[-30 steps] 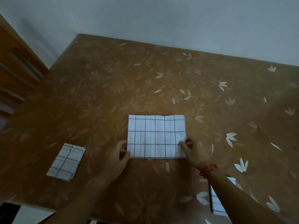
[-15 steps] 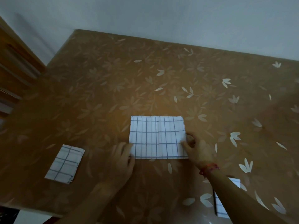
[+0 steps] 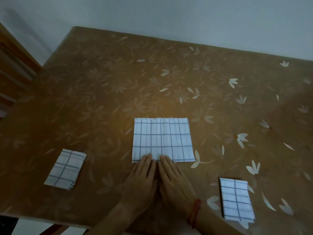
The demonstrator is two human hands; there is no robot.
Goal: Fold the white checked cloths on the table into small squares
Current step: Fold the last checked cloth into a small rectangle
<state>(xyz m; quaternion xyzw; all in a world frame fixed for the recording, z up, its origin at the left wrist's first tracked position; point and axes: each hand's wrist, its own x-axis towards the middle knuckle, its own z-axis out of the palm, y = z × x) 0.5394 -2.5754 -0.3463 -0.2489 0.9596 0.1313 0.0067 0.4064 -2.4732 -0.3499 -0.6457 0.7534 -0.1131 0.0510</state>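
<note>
Toward the near edge of the brown, leaf-patterned tabletop [image 3: 152, 73], about midway between its left and right edges, lies the white cloth with a blue-grey check [image 3: 162, 139]. It is a flat rectangle, wider than it is deep, with a faint crease running down its middle from far edge to near edge. The left hand [image 3: 142, 180] and the right hand [image 3: 174, 180] lie side by side, palms down, at the middle of the cloth's near edge. The fingers are straight and held close together; the left fingers [image 3: 147, 160] and the right fingers [image 3: 166, 161] rest their tips on the cloth's near border, pinching nothing.

The step in hand looks like flattening this half-done fold before the next one. Since the rectangle is not yet a small square, the next move probably calls for taking one short side, carrying it across to the other along the middle crease, matching the corners, and pressing the new fold flat.

A smaller folded white checked cloth [image 3: 65, 169] sits well apart toward the near left corner, and another folded white checked cloth [image 3: 236, 199] lies toward the near right corner, close to the near edge; both appear finished. A red thread bracelet [image 3: 194, 211] circles the right wrist. A pale grey wall [image 3: 186, 17] stands beyond the far edge, and brown wooden furniture [image 3: 11, 53] stands past the left edge.
</note>
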